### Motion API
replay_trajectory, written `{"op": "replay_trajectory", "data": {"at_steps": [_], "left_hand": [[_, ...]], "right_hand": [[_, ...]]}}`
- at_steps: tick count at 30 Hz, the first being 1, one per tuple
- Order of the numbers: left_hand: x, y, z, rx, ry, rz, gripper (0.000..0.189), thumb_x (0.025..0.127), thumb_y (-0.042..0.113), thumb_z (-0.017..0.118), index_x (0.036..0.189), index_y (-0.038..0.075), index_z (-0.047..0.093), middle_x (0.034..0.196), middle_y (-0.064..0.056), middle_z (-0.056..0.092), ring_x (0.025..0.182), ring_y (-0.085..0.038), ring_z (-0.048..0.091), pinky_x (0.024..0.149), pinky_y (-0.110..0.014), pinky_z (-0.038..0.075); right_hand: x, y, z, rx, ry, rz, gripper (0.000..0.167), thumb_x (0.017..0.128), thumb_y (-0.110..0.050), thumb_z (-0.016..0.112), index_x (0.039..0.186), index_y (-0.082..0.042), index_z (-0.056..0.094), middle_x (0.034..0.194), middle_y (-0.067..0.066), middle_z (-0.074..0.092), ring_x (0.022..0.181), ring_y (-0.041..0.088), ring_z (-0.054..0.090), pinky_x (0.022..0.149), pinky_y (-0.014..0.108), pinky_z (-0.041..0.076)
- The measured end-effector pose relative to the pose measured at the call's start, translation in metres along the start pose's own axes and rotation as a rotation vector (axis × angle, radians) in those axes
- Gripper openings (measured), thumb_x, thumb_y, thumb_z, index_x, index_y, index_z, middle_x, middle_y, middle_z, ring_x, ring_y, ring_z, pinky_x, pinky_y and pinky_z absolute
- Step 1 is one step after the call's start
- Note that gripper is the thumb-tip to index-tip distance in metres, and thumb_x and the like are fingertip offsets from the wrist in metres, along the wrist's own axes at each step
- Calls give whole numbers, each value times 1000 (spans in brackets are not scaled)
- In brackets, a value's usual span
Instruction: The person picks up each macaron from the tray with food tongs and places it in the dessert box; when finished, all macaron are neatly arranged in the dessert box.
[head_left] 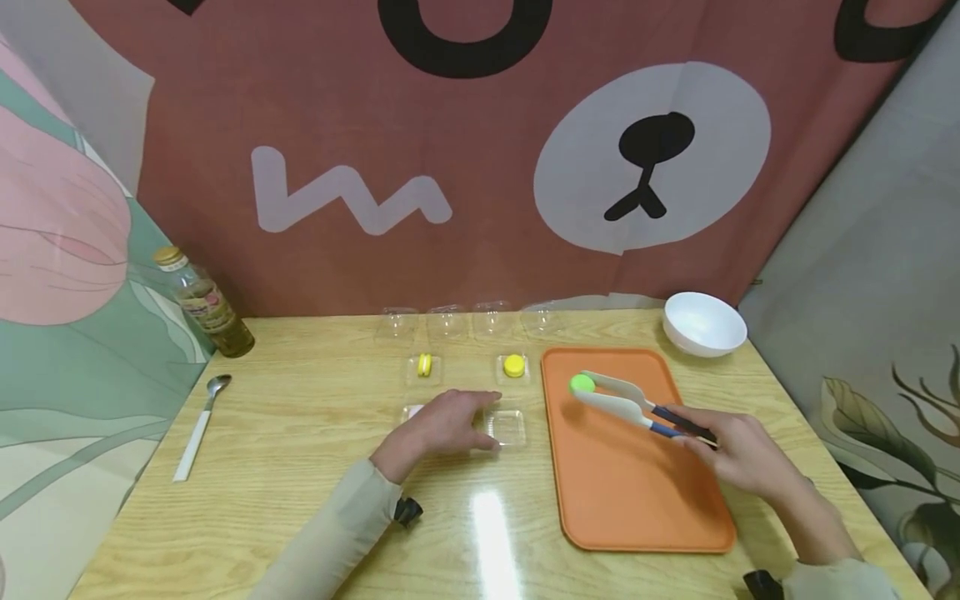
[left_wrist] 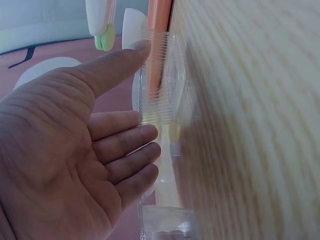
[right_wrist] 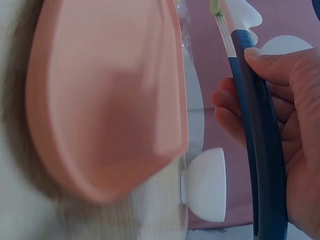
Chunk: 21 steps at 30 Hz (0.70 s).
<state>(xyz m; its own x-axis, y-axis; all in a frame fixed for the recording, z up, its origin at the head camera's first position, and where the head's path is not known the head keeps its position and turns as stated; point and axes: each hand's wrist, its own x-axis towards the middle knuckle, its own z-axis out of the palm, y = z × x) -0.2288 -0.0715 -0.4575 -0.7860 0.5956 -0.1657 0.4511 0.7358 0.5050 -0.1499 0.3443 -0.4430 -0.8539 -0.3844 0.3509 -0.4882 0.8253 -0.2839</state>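
My right hand (head_left: 738,454) grips a pair of tongs (right_wrist: 257,125) with dark blue handles and pale, broad tips. Between those tips a green macaron (left_wrist: 105,39) is held above the orange tray (head_left: 637,500). On the table to the left, my left hand (head_left: 446,423) reaches around a small clear plastic box (head_left: 507,427). Its thumb and fingers are spread to either side of the box, fingertips right at its edges. A second clear box (head_left: 411,412) is partly hidden behind that hand. Farther back, yellow macarons (head_left: 513,365) sit in two more clear boxes.
Several clear plastic cups or lids (head_left: 491,321) line the table's back edge. A white bowl (head_left: 703,325) stands at the back right, behind the tray. At the left are an oil bottle (head_left: 210,312) and a spoon (head_left: 197,433) with a white handle. A cloth backdrop hangs behind.
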Motion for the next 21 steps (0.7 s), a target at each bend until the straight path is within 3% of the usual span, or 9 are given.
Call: {"op": "replay_trajectory", "data": {"at_steps": [12,21], "left_hand": [[3,0,0,12,-7,-5,82,85,46,80,154,17,46,152,-2,54,139,-23,52,116,-40,44],[3,0,0,27,1,-11,82,85,47,80,153,17,47,151,-1,55,138,-23,54,115,-40,45]], "right_hand": [[17,-12,6,61,-63,-18,43,84,-8,81,125,-9,72,83,-5,73,54,-9,34,46,17,34],[30,-19,10,59,-74,-52,42,84,-8,80,126,-12,72,94,0,78,63,-5,42,51,16,36]]}}
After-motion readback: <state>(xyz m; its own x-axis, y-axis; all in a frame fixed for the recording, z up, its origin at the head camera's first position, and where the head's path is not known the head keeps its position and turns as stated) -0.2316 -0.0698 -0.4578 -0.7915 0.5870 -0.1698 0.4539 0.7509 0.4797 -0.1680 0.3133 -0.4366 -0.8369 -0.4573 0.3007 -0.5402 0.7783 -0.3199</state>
